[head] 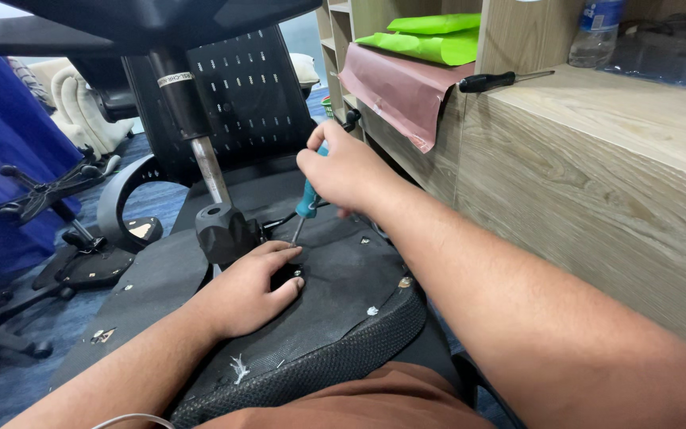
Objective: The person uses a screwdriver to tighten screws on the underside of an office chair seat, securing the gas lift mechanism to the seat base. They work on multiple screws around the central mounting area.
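An upturned black office chair seat (pixel 343 302) lies in front of me with its underside up. My right hand (pixel 343 171) grips a teal-handled screwdriver (pixel 308 200) held nearly upright, its tip down on a small black bracket on the seat base. My left hand (pixel 252 286) rests flat on the seat with fingers around that bracket (pixel 286 277), next to the tip. The chair's black mechanism and gas cylinder (pixel 200 151) rise just left of my hands.
A wooden counter (pixel 597 159) runs along the right, bearing a black-handled screwdriver (pixel 502 79), a clear plastic bottle (pixel 595 32), a pinkish sheet (pixel 398 87) and green sheets (pixel 430 40). A mesh chair back (pixel 248 95) stands behind. Chair bases (pixel 65 230) lie on blue carpet at left.
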